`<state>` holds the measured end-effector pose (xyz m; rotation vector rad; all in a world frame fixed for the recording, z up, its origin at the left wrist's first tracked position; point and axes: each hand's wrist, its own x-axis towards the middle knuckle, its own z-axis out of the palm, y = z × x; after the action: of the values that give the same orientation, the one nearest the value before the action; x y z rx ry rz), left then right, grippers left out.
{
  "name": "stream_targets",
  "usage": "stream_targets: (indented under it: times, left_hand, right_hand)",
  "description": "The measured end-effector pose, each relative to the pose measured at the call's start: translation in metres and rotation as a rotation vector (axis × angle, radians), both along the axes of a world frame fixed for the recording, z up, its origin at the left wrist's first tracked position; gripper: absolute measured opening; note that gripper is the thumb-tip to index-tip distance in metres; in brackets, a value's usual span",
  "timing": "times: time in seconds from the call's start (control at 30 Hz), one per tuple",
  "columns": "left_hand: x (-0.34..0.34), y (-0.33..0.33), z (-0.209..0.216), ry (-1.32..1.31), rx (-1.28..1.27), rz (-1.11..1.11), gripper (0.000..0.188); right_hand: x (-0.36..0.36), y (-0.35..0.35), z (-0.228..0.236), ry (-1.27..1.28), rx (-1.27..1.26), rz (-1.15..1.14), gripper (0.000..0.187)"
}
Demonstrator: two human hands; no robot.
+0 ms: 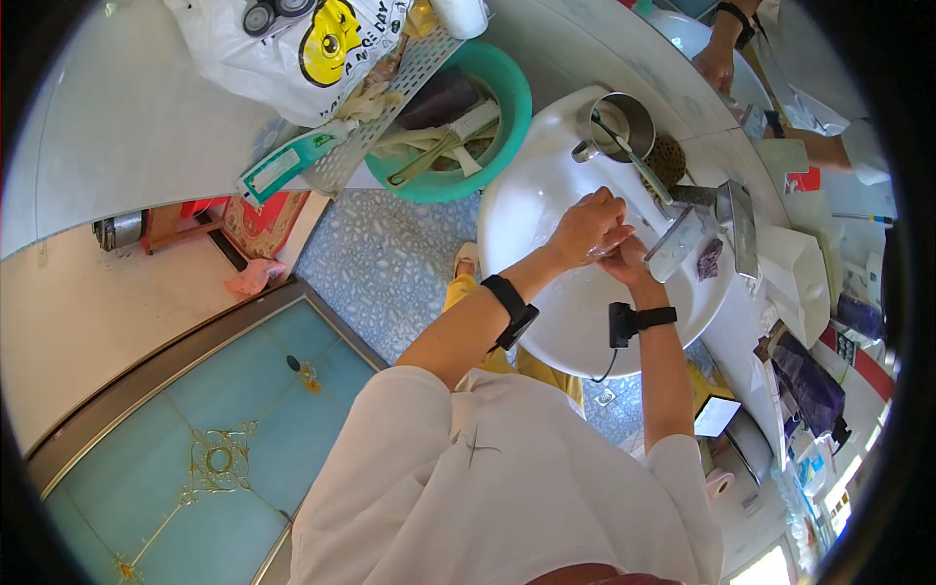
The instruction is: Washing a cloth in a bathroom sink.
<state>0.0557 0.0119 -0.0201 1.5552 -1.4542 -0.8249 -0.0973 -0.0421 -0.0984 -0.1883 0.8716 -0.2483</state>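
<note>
The floor (390,268) under the washbasin is laid with pale blue, pebble-patterned tiles. Beside it a metal-framed door panel (210,429) of turquoise glass carries a gold ornamental motif. Beyond the frame lies a cream floor (88,312), where a red patterned mat (258,216) and a crumpled pink cloth (252,276) rest. White glossy wall tiles (117,127) rise at the upper left, curving with the lens. A white tiled surface (604,49) runs along the top right. Bright daylight fills the room, and a lit window (770,567) glows at the lower right edge.
</note>
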Motion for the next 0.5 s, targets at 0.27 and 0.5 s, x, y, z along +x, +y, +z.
stream_targets:
  times: [0.27, 0.5]
  left_hand:
    - [-0.010, 0.028, 0.001, 1.303, 0.927, 0.463, 0.061]
    - [-0.065, 0.017, -0.052, 1.723, 0.794, 0.239, 0.027]
  right_hand:
    - [-0.001, 0.029, 0.081, 0.451, -0.786, -0.128, 0.027]
    - [-0.029, 0.053, 0.114, 0.333, -0.927, 0.034, 0.032]
